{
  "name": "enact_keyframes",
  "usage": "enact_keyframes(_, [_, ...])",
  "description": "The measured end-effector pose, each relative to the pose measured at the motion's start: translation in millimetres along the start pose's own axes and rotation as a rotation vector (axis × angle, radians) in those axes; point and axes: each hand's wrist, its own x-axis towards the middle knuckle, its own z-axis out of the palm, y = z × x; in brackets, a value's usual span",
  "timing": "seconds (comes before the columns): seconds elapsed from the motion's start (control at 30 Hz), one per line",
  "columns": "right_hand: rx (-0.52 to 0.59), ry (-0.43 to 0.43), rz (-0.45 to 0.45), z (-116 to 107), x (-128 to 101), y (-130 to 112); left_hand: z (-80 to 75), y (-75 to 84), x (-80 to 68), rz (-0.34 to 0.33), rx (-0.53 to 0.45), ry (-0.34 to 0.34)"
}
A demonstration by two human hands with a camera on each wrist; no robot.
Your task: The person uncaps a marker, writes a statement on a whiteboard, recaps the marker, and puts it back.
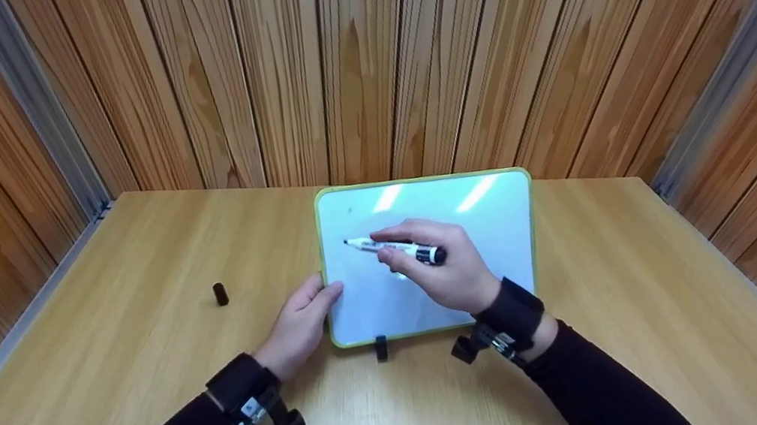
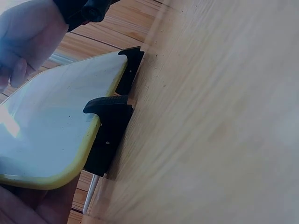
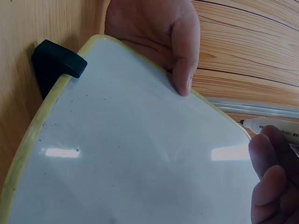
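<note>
A small whiteboard (image 1: 437, 294) with a yellow-green rim stands tilted back on black stand feet (image 2: 110, 135). My left hand (image 1: 298, 328) grips its left edge, thumb on the white face and the other fingers behind. In front of the board, my right hand (image 1: 443, 263) pinches an uncapped marker (image 1: 396, 249), white with a black end. The dark tip points up and left, over the upper left part of the board. In the right wrist view the marker (image 3: 275, 128) shows beyond the fingers, and the left thumb (image 3: 184, 77) presses the rim.
A black marker cap (image 1: 220, 294) stands on the wooden table (image 1: 153, 278), left of the board. Behind the table rises a wood-panelled wall (image 1: 354, 57). Both wrists wear black straps with small cameras (image 1: 289, 424). Light glare (image 1: 478, 192) lies across the board's upper part.
</note>
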Motion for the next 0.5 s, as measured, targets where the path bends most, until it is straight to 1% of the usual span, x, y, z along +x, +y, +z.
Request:
enact_keyframes(0.17, [-0.095,0.004,-0.041,1.5,-1.2,1.5,2.2,-2.7,1.6,0.003,0.002,-0.019])
enact_keyframes(0.5, [-0.113,-0.016,-0.051,5.3,2.8,4.7,-1.2,-2.5,-0.3,0.02,0.023,-0.006])
